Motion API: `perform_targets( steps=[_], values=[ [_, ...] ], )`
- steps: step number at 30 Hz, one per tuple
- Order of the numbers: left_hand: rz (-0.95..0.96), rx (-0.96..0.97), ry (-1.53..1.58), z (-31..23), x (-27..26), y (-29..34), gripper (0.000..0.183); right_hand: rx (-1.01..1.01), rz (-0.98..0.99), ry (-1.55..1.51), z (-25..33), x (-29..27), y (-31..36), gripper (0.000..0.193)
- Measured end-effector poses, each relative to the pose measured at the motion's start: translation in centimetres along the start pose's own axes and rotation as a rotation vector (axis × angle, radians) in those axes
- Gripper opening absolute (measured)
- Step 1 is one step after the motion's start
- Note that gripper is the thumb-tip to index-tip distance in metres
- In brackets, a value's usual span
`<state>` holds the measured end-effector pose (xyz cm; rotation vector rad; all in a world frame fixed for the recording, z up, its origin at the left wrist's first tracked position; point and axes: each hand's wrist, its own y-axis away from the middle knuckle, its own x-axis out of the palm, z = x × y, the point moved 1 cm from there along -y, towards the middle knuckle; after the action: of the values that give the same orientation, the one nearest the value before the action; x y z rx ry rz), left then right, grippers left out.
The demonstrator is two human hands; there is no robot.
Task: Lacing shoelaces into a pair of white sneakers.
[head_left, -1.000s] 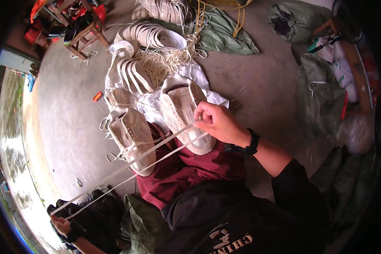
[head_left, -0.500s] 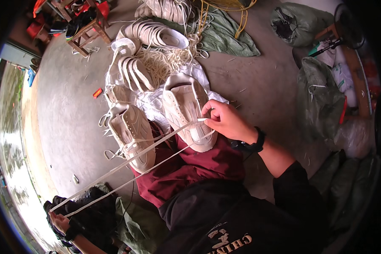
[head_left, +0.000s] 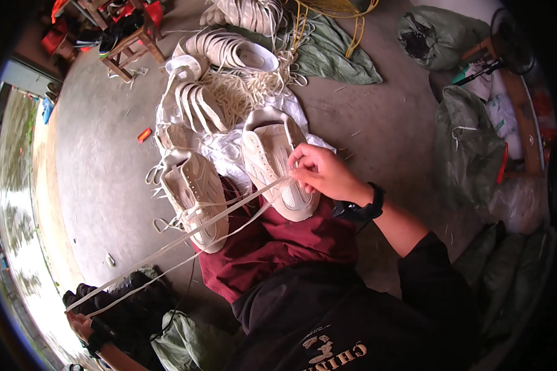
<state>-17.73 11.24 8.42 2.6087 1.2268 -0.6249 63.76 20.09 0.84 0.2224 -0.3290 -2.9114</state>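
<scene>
A cream sneaker (head_left: 280, 162) rests on my lap, toe toward me. My right hand (head_left: 315, 168) is at its eyelets, thumb and finger pinched on a pale shoelace (head_left: 229, 208). From there the lace runs in long strands down to the left, across a second cream sneaker (head_left: 195, 198) lying on my other leg. My left hand (head_left: 80, 325), far out at the lower left, is closed on the lace's other end. The upper strand looks taut and the lower one sags a little. The lace tip at my right fingers is hidden.
Beyond the shoes, a heap of cream shoe parts (head_left: 199, 106) and loose laces (head_left: 247, 91) lies on white cloth. A wooden stool (head_left: 130, 52) stands at the far left. Green sacks (head_left: 470, 145) line the right side, and dark shoes (head_left: 120, 303) sit at lower left.
My left hand has moved slightly farther out to the lower left. My right hand has shifted a little left, and the lower strand has gone from straight to slack.
</scene>
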Motion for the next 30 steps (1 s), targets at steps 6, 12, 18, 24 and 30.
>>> perform_targets(
  steps=[6,12,18,24,30],
  values=[
    [0.081,0.184,-0.12,3.3,-5.3,-4.4,0.105,-0.082,-0.152,0.139,2.0,-1.0,-1.2,0.01],
    [0.081,0.083,-0.013,3.2,-6.9,-6.9,0.103,-0.467,-0.254,0.673,3.3,-1.2,-2.5,0.02],
    [0.02,0.071,0.107,2.3,-5.3,-6.2,0.068,-0.641,0.18,0.8,2.7,-0.2,-4.1,0.022],
    [-0.07,0.022,0.201,-0.9,-0.5,-4.0,0.044,-0.616,0.305,0.833,2.8,-0.8,-4.6,0.008],
    [-0.066,-0.132,0.254,1.1,-4.3,-7.0,0.036,-0.643,0.256,0.85,1.8,0.6,-5.3,0.006]
  ],
)
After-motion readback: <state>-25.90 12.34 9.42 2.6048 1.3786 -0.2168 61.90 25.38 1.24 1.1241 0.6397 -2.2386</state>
